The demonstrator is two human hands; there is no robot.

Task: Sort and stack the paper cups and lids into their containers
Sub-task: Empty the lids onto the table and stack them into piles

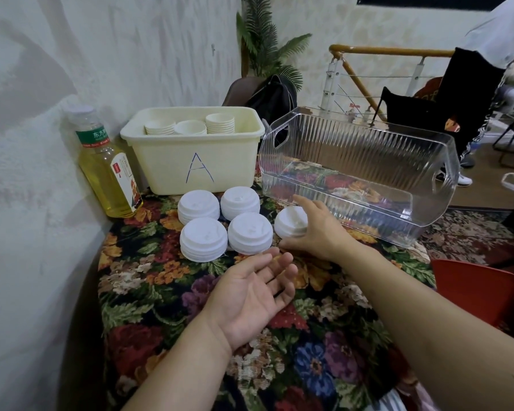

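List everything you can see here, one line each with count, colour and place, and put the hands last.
lid stacks: five, white, on the tablecloth in front of the tubs
cup stacks: three, cream, inside the tub marked A
tub marked A: one, cream, at the back of the table
clear bin: one, see-through, right of the tub, nothing in it
bottle: one, yellow liquid with green label, far left by the wall
tablecloth: one, dark floral, covering the table
plant: one, green, behind the tub
backpack: one, black, behind the tub
left hand: open, palm up, above the tablecloth
right hand: fingers around the rightmost lid stack
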